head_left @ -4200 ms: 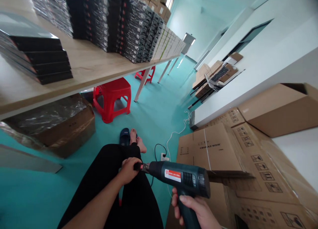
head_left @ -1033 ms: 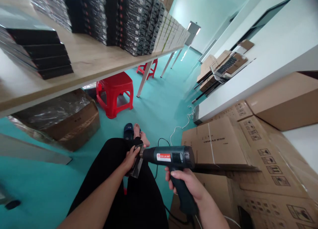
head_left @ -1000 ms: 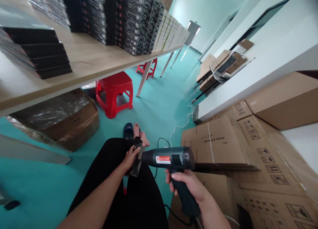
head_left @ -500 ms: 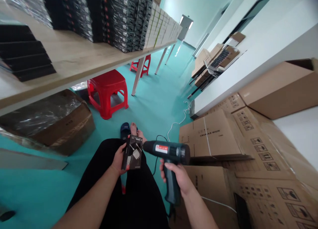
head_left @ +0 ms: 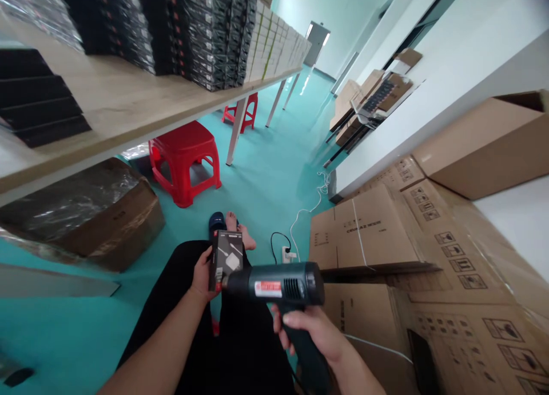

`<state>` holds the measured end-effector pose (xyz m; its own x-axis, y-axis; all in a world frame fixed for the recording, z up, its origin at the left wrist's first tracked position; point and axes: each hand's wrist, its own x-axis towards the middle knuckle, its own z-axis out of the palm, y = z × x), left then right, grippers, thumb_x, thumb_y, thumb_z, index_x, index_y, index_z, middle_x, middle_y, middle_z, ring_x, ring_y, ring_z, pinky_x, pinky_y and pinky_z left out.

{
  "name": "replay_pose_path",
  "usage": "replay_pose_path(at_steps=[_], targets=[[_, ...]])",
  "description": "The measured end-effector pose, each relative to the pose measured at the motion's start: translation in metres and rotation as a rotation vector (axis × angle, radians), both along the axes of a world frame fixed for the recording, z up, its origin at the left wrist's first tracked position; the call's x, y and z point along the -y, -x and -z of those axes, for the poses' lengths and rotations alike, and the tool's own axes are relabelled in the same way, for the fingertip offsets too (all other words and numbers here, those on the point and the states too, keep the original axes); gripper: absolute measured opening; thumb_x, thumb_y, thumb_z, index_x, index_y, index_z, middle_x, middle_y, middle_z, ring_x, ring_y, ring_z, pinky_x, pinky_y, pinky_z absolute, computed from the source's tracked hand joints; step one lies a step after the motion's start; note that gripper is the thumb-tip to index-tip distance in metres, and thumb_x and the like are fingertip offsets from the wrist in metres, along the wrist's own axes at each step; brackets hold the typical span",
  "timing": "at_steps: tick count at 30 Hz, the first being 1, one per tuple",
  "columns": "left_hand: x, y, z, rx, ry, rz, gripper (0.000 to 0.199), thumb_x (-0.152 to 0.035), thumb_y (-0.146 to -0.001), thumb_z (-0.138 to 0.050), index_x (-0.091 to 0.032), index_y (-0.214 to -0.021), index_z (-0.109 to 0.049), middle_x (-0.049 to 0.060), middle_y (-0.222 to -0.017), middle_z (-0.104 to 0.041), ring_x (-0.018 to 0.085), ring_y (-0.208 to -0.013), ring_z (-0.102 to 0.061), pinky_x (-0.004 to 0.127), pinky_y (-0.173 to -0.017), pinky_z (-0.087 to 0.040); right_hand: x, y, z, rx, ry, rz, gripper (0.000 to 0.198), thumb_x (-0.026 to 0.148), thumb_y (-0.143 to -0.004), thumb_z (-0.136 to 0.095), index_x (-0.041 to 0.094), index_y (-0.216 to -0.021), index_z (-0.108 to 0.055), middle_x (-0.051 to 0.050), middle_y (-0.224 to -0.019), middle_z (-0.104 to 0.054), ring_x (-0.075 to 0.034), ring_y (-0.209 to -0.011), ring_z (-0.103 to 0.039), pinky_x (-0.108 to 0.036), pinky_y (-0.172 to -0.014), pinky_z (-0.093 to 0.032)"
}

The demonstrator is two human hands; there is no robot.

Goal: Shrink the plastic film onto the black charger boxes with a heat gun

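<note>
My left hand point(head_left: 202, 275) grips a small black product box point(head_left: 229, 251) by its left edge, above my lap. The box front shows a white charger and cable. My right hand point(head_left: 302, 329) is wrapped around the handle of a dark green heat gun point(head_left: 274, 283) with a red and white label. Its nozzle points left at the lower right part of the box, very close to it; whether they touch I cannot tell. The nozzle hides the box's lower right corner.
Stacked film-wrapped black boxes point(head_left: 201, 35) stand on the wooden table point(head_left: 124, 95) at left. Below are a red stool point(head_left: 184, 155) and an open carton point(head_left: 128, 223). Large cardboard boxes point(head_left: 360, 229) line the right side. A power strip point(head_left: 288, 254) with cords lies on the floor.
The heat gun has moved down and slightly left, its nozzle going from the box's upper right side to its lower part. The black box has stayed nearly in place.
</note>
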<state>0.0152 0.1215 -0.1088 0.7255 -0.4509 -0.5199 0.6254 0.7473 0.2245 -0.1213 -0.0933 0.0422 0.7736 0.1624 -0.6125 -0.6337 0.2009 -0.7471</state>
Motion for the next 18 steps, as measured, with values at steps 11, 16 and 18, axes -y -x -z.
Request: replay_pose_path(at_steps=[11,16,18], targets=[[-0.001,0.001,-0.005,0.01,0.03,0.01,0.037,-0.039,-0.081,-0.055,-0.01,-0.101,-0.066,0.013,-0.089,-0.072,0.03,-0.091,-0.067,0.044,-0.083,-0.053,0.008,0.032,0.005,-0.056,-0.057,0.153,0.031,0.026,-0.077,-0.061,0.01,-0.104,-0.065,-0.01,-0.084,-0.066,-0.013,-0.058,-0.059,-0.023,-0.05,-0.045],[0.0,0.004,-0.009,0.012,0.016,0.072,0.041,-0.042,-0.08,-0.056,-0.01,-0.103,-0.065,0.012,-0.086,-0.073,0.03,-0.091,-0.067,0.042,-0.08,-0.054,0.003,0.016,0.011,0.062,-0.014,0.373,0.03,0.032,-0.078,-0.061,0.012,-0.1,-0.065,-0.007,-0.081,-0.065,-0.013,-0.059,-0.058,-0.023,-0.05,-0.045],[-0.001,0.005,-0.011,0.008,0.019,0.102,0.04,-0.042,-0.08,-0.055,-0.009,-0.103,-0.065,0.012,-0.087,-0.073,0.03,-0.092,-0.067,0.042,-0.08,-0.054,0.004,0.008,0.009,0.07,-0.023,0.346,0.029,0.032,-0.078,-0.061,0.012,-0.099,-0.065,-0.007,-0.08,-0.065,-0.014,-0.059,-0.059,-0.023,-0.049,-0.045]])
